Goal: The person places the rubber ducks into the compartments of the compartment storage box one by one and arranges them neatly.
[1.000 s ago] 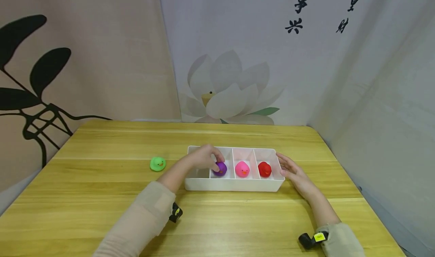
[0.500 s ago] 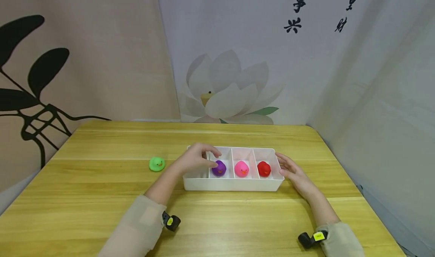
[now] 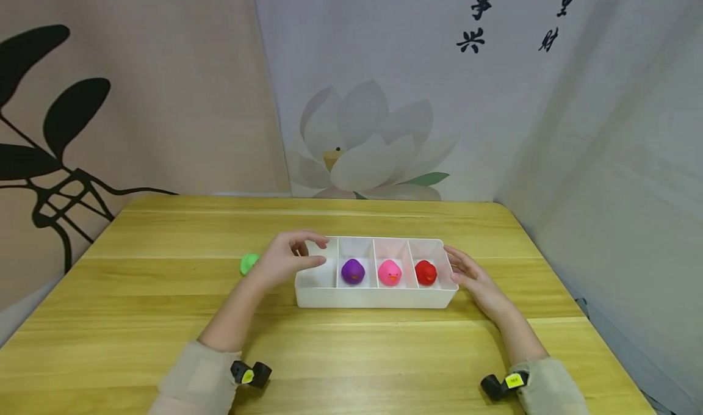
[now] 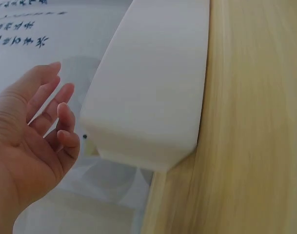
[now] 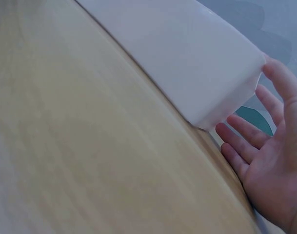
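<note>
A white divided box (image 3: 373, 299) sits on the table. From its second compartment rightward lie a purple rubber duck (image 3: 353, 271), a pink rubber duck (image 3: 390, 273) and a red rubber duck (image 3: 425, 273), one apiece; its leftmost compartment holds nothing. My left hand (image 3: 281, 261), empty with loosely bent fingers, hovers at the box's left end, and the left wrist view shows it apart from the wall. Partly behind it is a green rubber duck (image 3: 248, 263) on the table. My right hand (image 5: 275, 170) rests relaxed fingers and thumb against the box's right end.
The wooden table (image 3: 384, 354) reaches back to a hanging cloth (image 3: 384, 128) printed with a lotus and writing. Another cloth (image 3: 615, 177) hangs along the right side. A small black camera (image 3: 252, 373) is strapped at the left cuff, another camera (image 3: 502, 386) at the right.
My left hand has let go of the purple duck, leaving it in the second compartment, and moved left out of the box, now partly covering the green duck. My right hand stays put.
</note>
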Tool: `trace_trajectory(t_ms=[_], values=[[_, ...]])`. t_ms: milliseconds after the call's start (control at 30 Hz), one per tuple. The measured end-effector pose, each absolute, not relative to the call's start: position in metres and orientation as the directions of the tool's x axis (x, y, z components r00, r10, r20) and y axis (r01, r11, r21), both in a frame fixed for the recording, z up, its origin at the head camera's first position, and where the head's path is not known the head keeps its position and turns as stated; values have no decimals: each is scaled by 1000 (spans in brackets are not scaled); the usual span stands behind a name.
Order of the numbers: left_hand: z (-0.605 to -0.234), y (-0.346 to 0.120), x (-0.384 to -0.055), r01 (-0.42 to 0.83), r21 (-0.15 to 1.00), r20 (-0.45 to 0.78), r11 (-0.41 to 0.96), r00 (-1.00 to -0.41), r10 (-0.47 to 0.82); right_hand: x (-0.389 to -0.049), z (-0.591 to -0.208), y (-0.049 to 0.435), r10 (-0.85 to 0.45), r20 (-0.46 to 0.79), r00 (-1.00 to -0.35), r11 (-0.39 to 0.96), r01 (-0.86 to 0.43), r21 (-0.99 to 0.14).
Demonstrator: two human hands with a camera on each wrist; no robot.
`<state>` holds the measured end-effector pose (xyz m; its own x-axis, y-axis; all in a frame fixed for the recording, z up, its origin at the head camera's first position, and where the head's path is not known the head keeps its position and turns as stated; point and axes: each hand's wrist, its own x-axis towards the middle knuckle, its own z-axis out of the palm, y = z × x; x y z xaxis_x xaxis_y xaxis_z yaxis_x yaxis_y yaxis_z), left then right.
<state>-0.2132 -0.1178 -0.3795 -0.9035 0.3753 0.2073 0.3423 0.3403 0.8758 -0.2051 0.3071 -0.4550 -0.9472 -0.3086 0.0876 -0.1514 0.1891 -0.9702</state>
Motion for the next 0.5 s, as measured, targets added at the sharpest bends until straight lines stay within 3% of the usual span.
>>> trace_trajectory(t_ms=[200,500], values=[[-380,-137,-207,288,879,184,380,-940,286,-205,-454,307,-310,86,-947,188,-150,-971],[-382,-167,-205,296,874,223,385,-949,224,-205,-453,306,-310,76,-948,187,-140,-972]])
